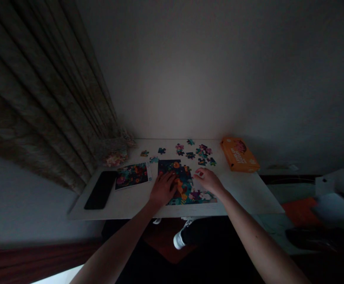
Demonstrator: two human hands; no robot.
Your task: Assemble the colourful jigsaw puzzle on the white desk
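A partly joined jigsaw puzzle [186, 189] with a dark, colourful picture lies near the table's front edge. My left hand [163, 189] rests flat on its left side, fingers stretched out and palm down. Over the puzzle's stepped upper right edge, my right hand [207, 180] is curled, thumb and fingertips close together. Whether a piece is between them I cannot make out in the dim light. Loose puzzle pieces [203, 150] are scattered behind the puzzle. A printed picture sheet [132, 175] in similar colours lies left of my left hand.
A dark phone-like slab [101, 190] lies at the table's left. Behind it sits a clear plastic bag [115, 154] with pieces inside. An orange box [239, 154] stands at the back right. The wall closes the table's rear, and a curtain [56, 86] hangs left.
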